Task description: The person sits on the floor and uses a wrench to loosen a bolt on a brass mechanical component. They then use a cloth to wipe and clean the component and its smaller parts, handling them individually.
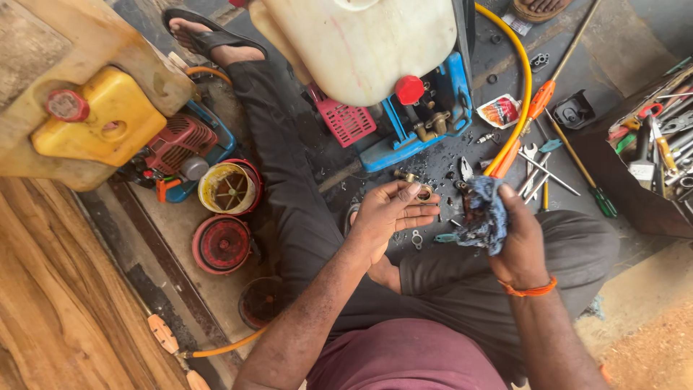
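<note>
I sit on the floor with my legs folded. My left hand [390,213] is palm up with spread fingers, and a small brass ring [424,193] lies at its fingertips. My right hand [516,235] grips a crumpled blue rag [485,213] wrapped round a small dark metal part that is mostly hidden. An orange band circles my right wrist. Just beyond both hands, small nuts, washers and brass fittings [408,175] lie scattered on the dark floor.
A white tank on a blue-framed sprayer pump [404,79] stands ahead. A yellow hose [523,94], screwdrivers and spanners [538,170] lie right of it, beside a toolbox [660,141]. On the left are a yellow-tanked red engine [137,133], round red covers [222,244] and a wooden plank [50,289].
</note>
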